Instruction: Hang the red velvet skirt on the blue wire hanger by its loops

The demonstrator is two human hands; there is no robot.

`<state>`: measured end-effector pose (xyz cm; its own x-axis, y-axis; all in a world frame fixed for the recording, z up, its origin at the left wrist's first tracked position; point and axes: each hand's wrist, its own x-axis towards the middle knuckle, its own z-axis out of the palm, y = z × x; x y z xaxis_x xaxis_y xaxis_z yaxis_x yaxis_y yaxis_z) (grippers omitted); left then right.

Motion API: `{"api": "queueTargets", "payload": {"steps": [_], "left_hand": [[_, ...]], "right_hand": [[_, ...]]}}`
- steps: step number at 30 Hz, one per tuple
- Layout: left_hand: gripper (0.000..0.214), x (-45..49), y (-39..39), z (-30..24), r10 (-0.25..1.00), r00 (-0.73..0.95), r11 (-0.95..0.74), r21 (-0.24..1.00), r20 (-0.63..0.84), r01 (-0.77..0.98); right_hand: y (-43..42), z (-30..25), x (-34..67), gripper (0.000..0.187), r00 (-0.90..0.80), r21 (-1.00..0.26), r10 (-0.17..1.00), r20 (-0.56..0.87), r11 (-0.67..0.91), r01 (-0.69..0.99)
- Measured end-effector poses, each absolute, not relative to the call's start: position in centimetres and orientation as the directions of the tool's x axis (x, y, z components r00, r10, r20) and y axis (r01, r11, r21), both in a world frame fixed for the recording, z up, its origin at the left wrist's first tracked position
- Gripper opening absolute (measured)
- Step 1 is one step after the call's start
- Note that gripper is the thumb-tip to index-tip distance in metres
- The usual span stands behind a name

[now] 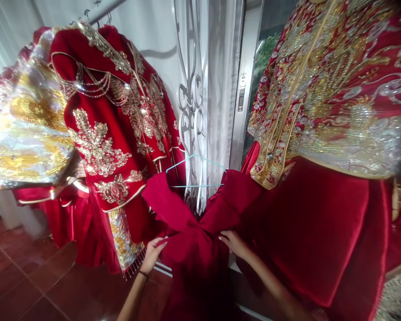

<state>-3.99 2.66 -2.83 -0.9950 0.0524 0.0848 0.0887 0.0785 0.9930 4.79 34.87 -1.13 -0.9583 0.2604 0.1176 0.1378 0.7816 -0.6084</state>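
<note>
1. The plain red dress [194,249] hangs at 6 o'clock in the view, on a pale blue hanger [195,171], its wide off-shoulder neckline spread to either side.
2. The left hand [153,255] pinches the dress's edge at waist height, at 7 o'clock, fingers closed on the cloth; a dark band sits on the wrist.
3. The right hand [234,243] rests on the dress's waist at 5 o'clock, fingers curled against the fabric; whether it actually grips I cannot tell.
4. An embroidered red jacket [116,133] with gold and silver work hangs at 10 o'clock.
5. A second embroidered gown [327,111] fills 2 o'clock.
6. Behind the dress stands a white scrolled metal grille [190,102].
7. No readable writing or labels show.
</note>
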Motion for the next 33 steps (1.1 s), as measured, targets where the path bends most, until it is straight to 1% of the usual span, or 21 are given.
{"api": "queueTargets", "payload": {"steps": [3, 6, 7, 8, 9, 10, 11, 12, 13, 14, 15, 16, 18, 19, 21, 22, 24, 27, 29, 31, 33], "left_hand": [[0.035, -5.3, 2.7, -2.2, 0.107, -0.989, 0.126, 0.986, 0.098, 0.111], [0.033, -6.7, 2.9, -1.8, 0.107, -0.987, 0.167, 0.976, 0.12, 0.137], [0.033, -7.1, 2.8, -1.2, 0.081, -0.988, 0.173, 0.974, 0.134, 0.146], [0.034, -7.4, 2.6, -0.3, 0.036, -0.987, 0.181, 0.97, 0.159, 0.163], [0.036, -7.7, 2.4, 1.1, -0.023, -0.979, 0.2, 0.961, 0.202, 0.193], [0.037, -7.8, 2.4, 3.0, -0.084, -0.961, 0.236, 0.942, 0.263, 0.237], [0.038, -7.8, 2.6, 5.2, -0.139, -0.929, 0.293, 0.91, 0.344, 0.293], [0.039, -7.7, 3.1, 7.7, -0.176, -0.879, 0.378, 0.855, 0.442, 0.355], [0.04, -7.6, 4.0, 10.3, -0.175, -0.826, 0.467, 0.783, 0.536, 0.41], [0.043, -7.4, 5.3, 12.8, -0.149, -0.771, 0.557, 0.696, 0.62, 0.453], [0.048, -7.3, 6.8, 14.9, -0.151, -0.722, 0.645, 0.62, 0.676, 0.446], [0.056, -7.4, 8.4, 16.7, -0.172, -0.687, 0.721, 0.565, 0.706, 0.4], [0.065, -7.8, 11.5, 18.8, -0.203, -0.716, 0.813, 0.522, 0.668, 0.257], [0.062, -8.1, 12.5, 19.1, -0.209, -0.741, 0.84, 0.505, 0.638, 0.198], [0.048, -8.8, 13.4, 19.0, -0.18, -0.78, 0.877, 0.457, 0.6, 0.149], [0.041, -9.1, 13.3, 18.7, -0.149, -0.782, 0.892, 0.423, 0.606, 0.157], [0.035, -9.6, 12.1, 18.4, -0.06, -0.774, 0.916, 0.342, 0.631, 0.208], [0.035, -10.0, 9.6, 18.5, 0.109, -0.785, 0.908, 0.261, 0.61, 0.328], [0.033, -10.3, 8.5, 18.8, 0.199, -0.794, 0.889, 0.236, 0.575, 0.394], [0.032, -10.6, 8.0, 19.0, 0.229, -0.796, 0.888, 0.214, 0.561, 0.406], [0.033, -10.6, 8.1, 18.9, 0.213, -0.795, 0.905, 0.193, 0.568, 0.38]], "right_hand": [[34.6, -1.1, 4.8, 0.023, -0.946, -0.62, 0.307, 0.102, 0.763, 0.181], [34.3, 0.0, 5.8, 0.02, -0.95, -0.615, 0.298, 0.092, 0.768, 0.181], [34.2, 0.9, 6.4, 0.02, -0.95, -0.598, 0.305, 0.061, 0.774, 0.21], [34.3, 2.1, 7.0, 0.019, -0.941, -0.568, 0.338, 0.024, 0.779, 0.266], [34.3, 3.7, 7.6, 0.02, -0.917, -0.532, 0.4, 0.002, 0.776, 0.337], [34.4, 5.8, 8.0, 0.024, -0.876, -0.503, 0.482, 0.013, 0.76, 0.411], [34.4, 8.1, 8.2, 0.031, -0.815, -0.491, 0.576, 0.067, 0.73, 0.476], [34.3, 10.5, 8.0, 0.038, -0.741, -0.52, 0.647, 0.18, 0.702, 0.486], [34.2, 13.0, 7.4, 0.043, -0.656, -0.569, 0.689, 0.308, 0.686, 0.454], [34.0, 15.2, 6.4, 0.045, -0.576, -0.604, 0.699, 0.423, 0.692, 0.396], [33.8, 17.1, 5.2, 0.049, -0.534, -0.601, 0.675, 0.51, 0.723, 0.34], [33.7, 18.5, 3.8, 0.054, -0.522, -0.596, 0.663, 0.537, 0.736, 0.321], [33.7, 19.9, 1.1, 0.063, -0.568, -0.598, 0.663, 0.488, 0.728, 0.335], [33.9, 19.8, 0.2, 0.064, -0.591, -0.599, 0.669, 0.452, 0.718, 0.354], [34.7, 19.0, -0.8, 0.056, -0.604, -0.594, 0.674, 0.426, 0.712, 0.375], [35.3, 18.4, -0.9, 0.05, -0.602, -0.582, 0.663, 0.445, 0.725, 0.369], [36.5, 17.4, -0.5, 0.042, -0.613, -0.539, 0.61, 0.503, 0.775, 0.329], [37.8, 16.9, 0.2, 0.04, -0.65, -0.451, 0.499, 0.573, 0.854, 0.258], [38.1, 16.9, 0.2, 0.039, -0.652, -0.416, 0.477, 0.59, 0.871, 0.261], [38.0, 17.0, 0.0, 0.039, -0.645, -0.392, 0.484, 0.592, 0.871, 0.295], [37.6, 17.0, -0.1, 0.039, -0.635, -0.37, 0.501, 0.588, 0.865, 0.34]]}}
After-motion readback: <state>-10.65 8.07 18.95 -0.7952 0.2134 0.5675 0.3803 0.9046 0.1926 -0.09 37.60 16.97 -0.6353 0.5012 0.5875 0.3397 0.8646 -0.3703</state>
